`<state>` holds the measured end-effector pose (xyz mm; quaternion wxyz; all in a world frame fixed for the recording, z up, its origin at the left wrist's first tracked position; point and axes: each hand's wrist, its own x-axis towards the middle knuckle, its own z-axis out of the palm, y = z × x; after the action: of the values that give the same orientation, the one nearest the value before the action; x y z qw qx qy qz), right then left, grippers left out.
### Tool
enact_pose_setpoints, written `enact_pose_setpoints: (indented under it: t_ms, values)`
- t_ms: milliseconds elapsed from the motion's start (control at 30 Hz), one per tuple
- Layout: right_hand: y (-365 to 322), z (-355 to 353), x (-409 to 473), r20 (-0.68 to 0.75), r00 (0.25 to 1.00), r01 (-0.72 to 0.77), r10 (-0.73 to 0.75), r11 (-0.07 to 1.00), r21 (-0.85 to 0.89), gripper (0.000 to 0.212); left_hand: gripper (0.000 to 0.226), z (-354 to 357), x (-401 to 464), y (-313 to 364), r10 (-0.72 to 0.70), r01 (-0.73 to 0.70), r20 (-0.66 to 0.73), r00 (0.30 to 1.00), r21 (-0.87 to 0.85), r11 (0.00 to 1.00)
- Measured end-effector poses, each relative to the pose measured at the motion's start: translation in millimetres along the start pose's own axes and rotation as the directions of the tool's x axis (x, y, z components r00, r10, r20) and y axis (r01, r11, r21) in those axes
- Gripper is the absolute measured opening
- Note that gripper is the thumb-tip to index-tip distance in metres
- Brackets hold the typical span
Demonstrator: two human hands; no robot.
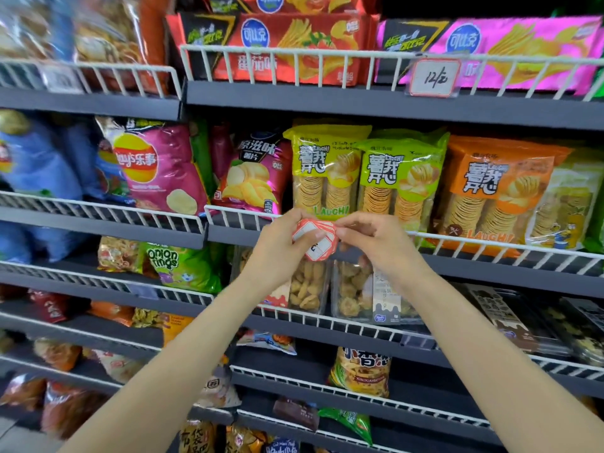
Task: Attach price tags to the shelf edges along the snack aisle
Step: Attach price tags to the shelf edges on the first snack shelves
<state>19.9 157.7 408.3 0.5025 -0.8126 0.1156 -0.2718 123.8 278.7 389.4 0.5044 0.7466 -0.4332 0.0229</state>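
My left hand [281,243] holds a small fanned stack of red-bordered white price tags [315,238] in front of the middle shelf. My right hand [372,238] pinches the right edge of the top tag with thumb and forefinger. Both hands hover just before the white wire rail [490,246] of the shelf edge that carries green and orange stacked-crisp bags. One tag reading "12" [434,77] hangs in a clear holder on the wire rail of the shelf above, at the right.
Dark grey shelves with white wire rails fill the view, packed with snack bags: pink and blue crisp bags [153,165] at left, an onion rings bag [183,259] below, clear tubs of fried snacks [310,289] under my hands.
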Motion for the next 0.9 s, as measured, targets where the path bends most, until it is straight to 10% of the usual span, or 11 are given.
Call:
enact_pose_setpoints:
  t_ms: [900]
  values:
    - [-104,377,90,0.009,1.0,0.001,-0.002,0.991,0.137,0.02,0.016,-330,-29,-212,-0.15,0.158,-0.093,0.984,0.086,0.984]
